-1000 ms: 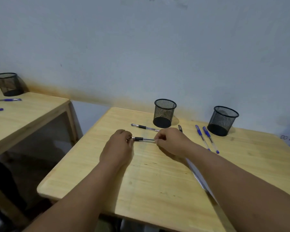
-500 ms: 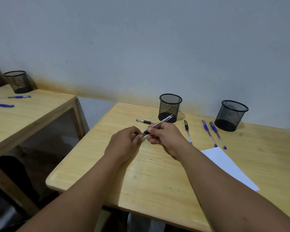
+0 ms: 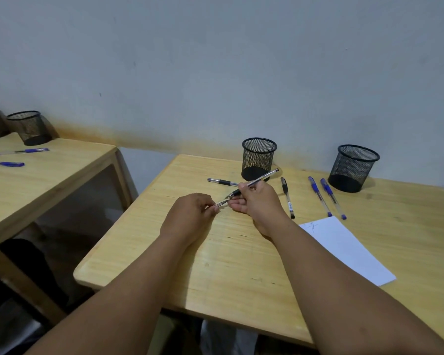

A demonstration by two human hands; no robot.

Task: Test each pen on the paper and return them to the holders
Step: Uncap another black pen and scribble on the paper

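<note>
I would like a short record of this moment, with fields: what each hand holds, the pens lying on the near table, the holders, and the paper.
right hand: right hand grips the uncapped black pen, tip toward the left hand
left hand: left hand pinches the pen cap
pens lying on the table: two black pens, two blue pens
holders: two mesh holders, upright, no pens visible inside
paper: white sheet at the right, small scribble near its far corner
</note>
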